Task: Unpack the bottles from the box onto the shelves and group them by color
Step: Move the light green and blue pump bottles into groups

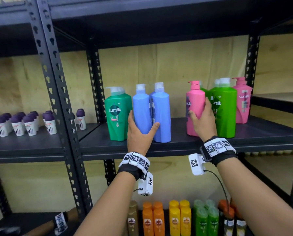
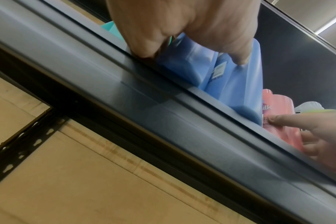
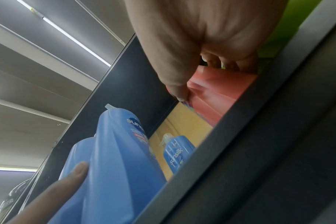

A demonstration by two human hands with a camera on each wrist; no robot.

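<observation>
On the middle shelf (image 1: 185, 143), a pump bottle (image 1: 118, 114) stands leftmost, touching a pair of bottles (image 1: 151, 113) to its right. Well apart, further right, is a cluster of four bottles (image 1: 224, 106). Smaller bottles (image 1: 179, 220) line the shelf below; roll-ons (image 1: 18, 123) fill the left bay.

Head faces shelf (image 1: 193, 145); wrist views look up beneath it.

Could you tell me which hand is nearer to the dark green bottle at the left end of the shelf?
Left. The left hand grips the blue bottle right beside the dark green bottle; the right hand holds a pink bottle farther right.
</observation>
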